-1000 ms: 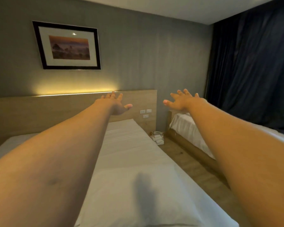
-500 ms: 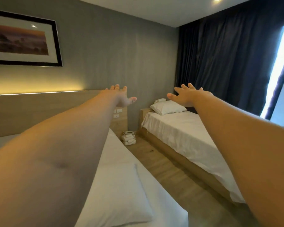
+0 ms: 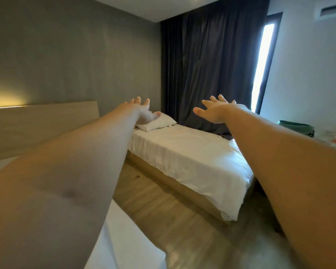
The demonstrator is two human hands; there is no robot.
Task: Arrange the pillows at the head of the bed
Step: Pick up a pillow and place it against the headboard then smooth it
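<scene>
Both my arms stretch out in front of me at chest height. My left hand (image 3: 139,110) is open with fingers spread and holds nothing. My right hand (image 3: 217,110) is also open and empty. Beyond them stands a single bed (image 3: 192,160) with a white sheet. One white pillow (image 3: 158,123) lies at its head, partly hidden behind my left hand. A corner of a nearer bed (image 3: 124,245) with white bedding shows at the bottom left, under my left arm.
A wooden headboard (image 3: 43,127) runs along the grey wall on the left. Wood floor (image 3: 163,214) separates the two beds. Dark curtains (image 3: 211,65) hang behind the far bed, with a bright window strip (image 3: 262,68). A dark green bag (image 3: 297,126) sits at right.
The view has swung to the right, from the near bed and its framed picture to the far bed. Both hands stayed outstretched and open.
</scene>
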